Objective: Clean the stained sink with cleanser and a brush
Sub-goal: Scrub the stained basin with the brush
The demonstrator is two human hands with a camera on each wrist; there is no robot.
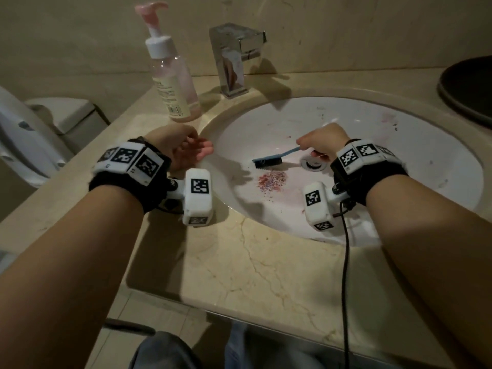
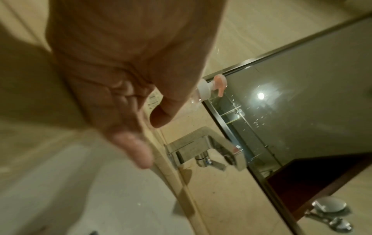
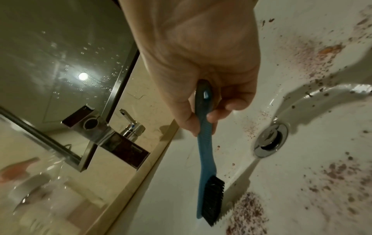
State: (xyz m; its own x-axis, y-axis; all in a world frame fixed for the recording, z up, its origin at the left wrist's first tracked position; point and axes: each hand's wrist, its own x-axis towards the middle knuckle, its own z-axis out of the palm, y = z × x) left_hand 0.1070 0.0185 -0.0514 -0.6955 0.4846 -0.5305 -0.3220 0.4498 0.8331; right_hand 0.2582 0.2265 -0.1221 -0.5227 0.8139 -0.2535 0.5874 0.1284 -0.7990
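The white sink point(image 1: 399, 145) carries reddish speckled stains point(image 1: 272, 180) near its middle and fainter ones at the back right. My right hand point(image 1: 323, 141) grips the handle of a blue brush point(image 1: 274, 157) with black bristles, held just above the stain patch point(image 3: 246, 213); the brush point(image 3: 205, 159) points down toward the basin. My left hand point(image 1: 186, 149) hovers over the sink's left rim with relaxed fingers and holds nothing; its fingers point(image 2: 132, 146) look blurred. A clear pump bottle of pink cleanser point(image 1: 173, 78) stands on the counter behind the left hand.
A chrome faucet point(image 1: 231, 57) stands behind the basin, and the drain point(image 1: 312, 163) sits under my right hand. A dark round dish point(image 1: 471, 89) lies at the counter's far right. A toilet point(image 1: 40, 134) is left of the beige marble counter point(image 1: 253, 262). A mirror point(image 2: 302, 103) hangs above.
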